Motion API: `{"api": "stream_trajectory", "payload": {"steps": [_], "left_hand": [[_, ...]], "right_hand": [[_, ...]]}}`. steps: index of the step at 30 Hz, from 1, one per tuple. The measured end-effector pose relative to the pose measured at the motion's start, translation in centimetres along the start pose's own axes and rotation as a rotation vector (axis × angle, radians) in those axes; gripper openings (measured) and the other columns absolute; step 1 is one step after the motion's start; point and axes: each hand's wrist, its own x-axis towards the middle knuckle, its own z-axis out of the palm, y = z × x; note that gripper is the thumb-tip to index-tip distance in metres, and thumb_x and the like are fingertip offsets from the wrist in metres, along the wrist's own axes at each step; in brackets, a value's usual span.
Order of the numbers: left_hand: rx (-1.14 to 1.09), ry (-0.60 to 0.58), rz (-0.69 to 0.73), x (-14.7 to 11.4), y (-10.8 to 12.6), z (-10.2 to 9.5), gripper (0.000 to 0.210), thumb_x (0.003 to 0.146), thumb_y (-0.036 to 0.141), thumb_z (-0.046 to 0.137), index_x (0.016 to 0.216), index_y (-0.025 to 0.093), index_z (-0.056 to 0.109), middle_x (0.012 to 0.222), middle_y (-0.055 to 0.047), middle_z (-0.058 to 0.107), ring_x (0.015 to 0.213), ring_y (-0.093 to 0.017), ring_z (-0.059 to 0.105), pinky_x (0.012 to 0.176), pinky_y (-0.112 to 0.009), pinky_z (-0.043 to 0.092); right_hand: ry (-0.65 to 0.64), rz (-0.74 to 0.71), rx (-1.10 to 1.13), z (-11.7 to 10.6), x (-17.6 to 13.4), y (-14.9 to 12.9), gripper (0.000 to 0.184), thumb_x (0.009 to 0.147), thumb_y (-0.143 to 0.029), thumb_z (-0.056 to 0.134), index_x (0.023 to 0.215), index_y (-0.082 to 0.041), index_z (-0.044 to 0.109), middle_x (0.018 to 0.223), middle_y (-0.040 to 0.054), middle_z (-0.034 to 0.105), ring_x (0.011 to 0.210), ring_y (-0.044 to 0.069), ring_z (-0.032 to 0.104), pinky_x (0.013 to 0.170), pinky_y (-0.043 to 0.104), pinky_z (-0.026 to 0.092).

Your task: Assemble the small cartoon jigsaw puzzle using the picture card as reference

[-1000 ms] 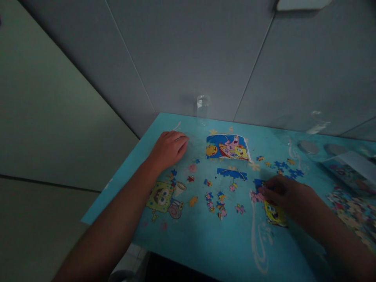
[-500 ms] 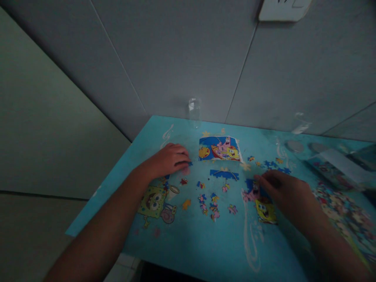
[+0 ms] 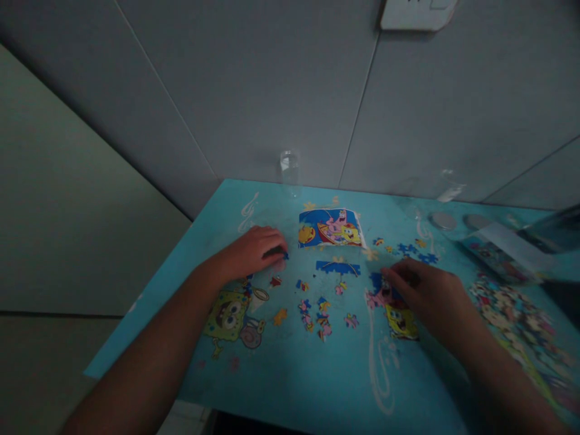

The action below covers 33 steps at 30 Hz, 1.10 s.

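My left hand is closed at the table's left, with a small blue puzzle piece at its fingertips. Over the top of a partly joined puzzle section, showing yellow and pink cartoon figures, is my right hand. Its thumb and forefinger pinch together at the section's upper edge, and the fingers hide part of it. Between the hands lie a joined blue strip and several loose or partly joined pieces. Behind them rests a picture sheet with the same cartoon figures.
The printed blue table meets a grey wall at the back. A clear jar stands there. Blue pieces, grey round lids, a clear box and a heap of pieces are rightward. A blurred dark shape is at the right edge.
The camera view has shifted slightly, so the table appears further left. Both hands keep nearly the same places. At the far right, the blurred dark shape has moved.
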Motion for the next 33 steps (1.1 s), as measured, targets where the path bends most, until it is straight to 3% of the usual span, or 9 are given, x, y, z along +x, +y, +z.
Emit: {"api": "stream_trajectory", "payload": {"steps": [3, 7, 11, 15, 26, 33], "left_hand": [[-0.143, 0.062, -0.076, 0.3, 1.4, 0.7, 0.013, 0.099, 0.03, 0.059, 0.097, 0.021, 0.069, 0.095, -0.004, 0.07, 0.087, -0.017, 0.065, 0.082, -0.033, 0.051], [-0.528, 0.191, -0.313, 1.1, 5.0, 2.6, 0.013, 0.095, 0.032, 0.065, 0.101, 0.021, 0.07, 0.095, -0.003, 0.072, 0.084, -0.015, 0.068, 0.076, -0.029, 0.055], [-0.931, 0.162, -0.418, 1.9, 8.6, 4.4, 0.021, 0.094, 0.033, 0.067, 0.11, 0.021, 0.069, 0.084, -0.001, 0.072, 0.078, -0.014, 0.069, 0.072, -0.027, 0.056], [-1.116, 0.177, -0.492, 2.1, 10.7, 5.0, 0.019, 0.09, 0.034, 0.071, 0.101, 0.02, 0.071, 0.083, -0.002, 0.073, 0.077, -0.015, 0.071, 0.075, -0.029, 0.057], [-1.169, 0.107, -0.464, 1.7, 12.0, 5.3, 0.025, 0.095, 0.035, 0.064, 0.117, 0.023, 0.067, 0.084, 0.0, 0.066, 0.078, -0.014, 0.064, 0.072, -0.026, 0.052], [-0.871, 0.108, -0.403, 1.3, 12.8, 5.3, 0.019, 0.095, 0.032, 0.064, 0.11, 0.025, 0.071, 0.091, -0.002, 0.07, 0.081, -0.016, 0.064, 0.072, -0.027, 0.051]], "right_hand": [[0.048, -0.022, -0.007, 0.2, -0.1, -0.3, 0.033, 0.094, -0.052, 0.057, 0.087, -0.024, 0.071, 0.073, 0.0037, 0.076, 0.062, 0.021, 0.071, 0.056, 0.029, 0.047], [0.083, -0.1, 0.102, 0.6, -0.6, -1.4, 0.032, 0.097, -0.051, 0.056, 0.09, -0.024, 0.071, 0.071, 0.002, 0.074, 0.06, 0.018, 0.068, 0.058, 0.029, 0.048], [0.066, -0.233, 0.21, 1.1, -1.3, -3.1, 0.032, 0.1, -0.047, 0.054, 0.087, -0.023, 0.071, 0.07, 0.0017, 0.071, 0.063, 0.017, 0.065, 0.063, 0.03, 0.049], [0.046, -0.328, 0.237, 1.9, -1.6, -4.1, 0.027, 0.1, -0.042, 0.058, 0.087, -0.022, 0.071, 0.069, -0.0003, 0.067, 0.062, 0.015, 0.06, 0.064, 0.03, 0.046], [-0.024, -0.433, 0.287, 2.9, -2.1, -4.5, 0.019, 0.101, -0.037, 0.058, 0.101, -0.026, 0.072, 0.077, -0.0007, 0.067, 0.071, 0.016, 0.06, 0.071, 0.032, 0.045], [-0.037, -0.453, 0.333, 3.3, -2.4, -4.5, 0.015, 0.101, -0.033, 0.058, 0.098, -0.026, 0.071, 0.082, -0.0009, 0.068, 0.076, 0.016, 0.061, 0.074, 0.033, 0.045]]}}
